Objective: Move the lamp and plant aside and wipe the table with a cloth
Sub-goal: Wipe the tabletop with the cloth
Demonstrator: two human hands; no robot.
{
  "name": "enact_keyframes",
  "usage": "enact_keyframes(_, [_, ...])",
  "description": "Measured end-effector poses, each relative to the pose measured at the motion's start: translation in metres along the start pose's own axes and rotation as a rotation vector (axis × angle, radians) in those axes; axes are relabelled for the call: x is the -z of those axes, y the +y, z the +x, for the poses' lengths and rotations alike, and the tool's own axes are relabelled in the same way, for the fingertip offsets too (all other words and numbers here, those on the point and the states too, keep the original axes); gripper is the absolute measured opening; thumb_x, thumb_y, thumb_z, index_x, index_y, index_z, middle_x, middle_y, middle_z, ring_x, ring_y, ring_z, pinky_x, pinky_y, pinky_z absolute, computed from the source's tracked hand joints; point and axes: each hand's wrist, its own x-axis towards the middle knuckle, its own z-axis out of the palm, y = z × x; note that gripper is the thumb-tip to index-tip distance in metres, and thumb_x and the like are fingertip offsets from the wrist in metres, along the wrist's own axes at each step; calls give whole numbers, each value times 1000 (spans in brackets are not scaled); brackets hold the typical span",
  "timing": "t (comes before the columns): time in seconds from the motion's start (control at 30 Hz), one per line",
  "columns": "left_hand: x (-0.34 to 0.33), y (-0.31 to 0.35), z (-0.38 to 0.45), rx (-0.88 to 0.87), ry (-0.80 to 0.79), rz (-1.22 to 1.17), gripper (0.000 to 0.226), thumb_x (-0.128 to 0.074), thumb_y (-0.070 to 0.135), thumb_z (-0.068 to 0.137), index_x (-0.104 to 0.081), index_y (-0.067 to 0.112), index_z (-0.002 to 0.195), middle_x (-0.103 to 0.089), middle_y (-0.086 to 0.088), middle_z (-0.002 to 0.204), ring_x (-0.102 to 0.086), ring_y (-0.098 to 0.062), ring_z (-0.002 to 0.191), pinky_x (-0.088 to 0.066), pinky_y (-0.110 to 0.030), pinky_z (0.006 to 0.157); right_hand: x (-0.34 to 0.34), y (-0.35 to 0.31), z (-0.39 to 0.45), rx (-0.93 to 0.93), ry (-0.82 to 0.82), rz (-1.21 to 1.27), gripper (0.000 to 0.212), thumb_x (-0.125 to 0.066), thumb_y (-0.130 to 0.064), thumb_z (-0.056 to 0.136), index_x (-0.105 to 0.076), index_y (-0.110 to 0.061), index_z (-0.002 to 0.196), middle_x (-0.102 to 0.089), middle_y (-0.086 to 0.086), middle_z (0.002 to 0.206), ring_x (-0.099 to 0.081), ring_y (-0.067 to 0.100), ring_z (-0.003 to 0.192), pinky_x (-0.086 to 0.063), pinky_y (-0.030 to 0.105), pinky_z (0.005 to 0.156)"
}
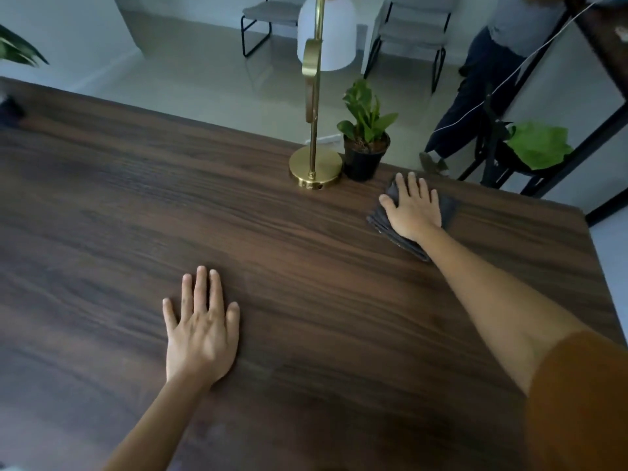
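One head-worn wide-angle view looks forward and steeply down across the table (272, 232) from its near side, close above both outstretched arms, taking in the far edge and the floor (190, 79) beyond.

right hand (415, 209) flat on cloth (448, 207) | left hand (200, 329) flat on table (102, 205)

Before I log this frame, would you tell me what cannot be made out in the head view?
- Cloth: mostly covered by the right hand.
- Lamp: top of shade and stem cut off by the upper edge.
- Dark object at the table's far left: blurred, cut by the edge.
- Left hand: palm side hidden.
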Motion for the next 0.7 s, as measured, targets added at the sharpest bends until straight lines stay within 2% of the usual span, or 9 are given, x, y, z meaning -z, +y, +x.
enact_keyframes(0.1, [1, 2, 0, 10, -8, 7, 69, -8, 48, 91, -6, 14, 151, -1, -4, 161, 5, -22, 148, -4, -54, 117, -13, 10, -85, 188, -30, -20, 73, -11, -64, 96, 1, -24, 157, 3, 2, 166, 2, 23, 152, -1, 45, 123])
enact_keyframes(0.17, [0, 4, 0, 10, -9, 5, 66, -13, 45, 94, -6, 13, 151, -1, -5, 161, 4, -24, 148, -5, -55, 117, -22, 24, -171, 354, -84, -17, 77, -8, -68, 93, 0, -25, 156, 4, -1, 165, 4, 20, 152, -1, 41, 123])
enact_keyframes(0.23, [1, 4, -2, 15, -17, -4, 64, -17, 44, 95, -6, 13, 151, -1, -5, 162, 4, -24, 148, -4, -55, 117, -30, 57, -248, 433, -123, -39, 78, -6, -73, 91, 1, -28, 155, 8, -5, 163, 8, 16, 151, 1, 37, 122])
enact_keyframes(0.33, [5, 5, -3, 11, -41, -25, 64, -20, 43, 97, -4, 13, 151, 1, -5, 161, 6, -23, 148, 0, -54, 117, -25, 110, -284, 297, -138, -97, 89, 5, -84, 79, 12, -33, 151, 21, -11, 159, 20, 11, 149, 6, 36, 121])
enact_keyframes(0.4, [9, 3, -1, -1, -69, -113, 63, -25, 42, 98, -8, 14, 151, 0, -4, 161, 7, -23, 148, 4, -52, 116, -21, 119, -266, 124, -93, -58, 96, 2, -85, 77, 7, -28, 154, 14, -6, 162, 12, 16, 151, 1, 42, 121])
enact_keyframes(0.5, [29, -18, -1, -32, -111, -536, 52, -37, 31, 99, -29, 11, 146, -15, -5, 160, -5, -20, 148, 1, -48, 118, -14, 89, -213, -266, 60, -3, 109, 3, -86, 74, -4, -15, 157, -4, 9, 165, -3, 30, 151, -5, 54, 121])
enact_keyframes(0.57, [40, -52, -11, -36, -8, -601, 47, -38, 28, 99, -39, 9, 142, -25, -7, 157, -17, -22, 146, -11, -48, 118, -6, 45, -175, -415, 61, 96, 123, 13, -90, 63, -1, -11, 156, -1, 14, 165, 0, 35, 151, -1, 56, 120])
enact_keyframes(0.63, [41, -92, -28, 27, 95, -392, 48, -35, 31, 99, -40, 11, 142, -25, -6, 157, -14, -25, 147, -13, -52, 116, -7, -25, -147, -347, 32, 119, 120, 10, -91, 67, 2, -10, 156, 3, 16, 164, 1, 37, 151, 0, 56, 120])
enact_keyframes(0.7, [36, -119, -44, 117, 89, -236, 50, -30, 35, 99, -32, 16, 145, -17, -4, 160, -5, -24, 148, -8, -54, 116, -20, -111, -135, -140, 7, 104, 110, -2, -88, 77, 1, -12, 156, 3, 15, 164, 0, 35, 151, -1, 55, 120])
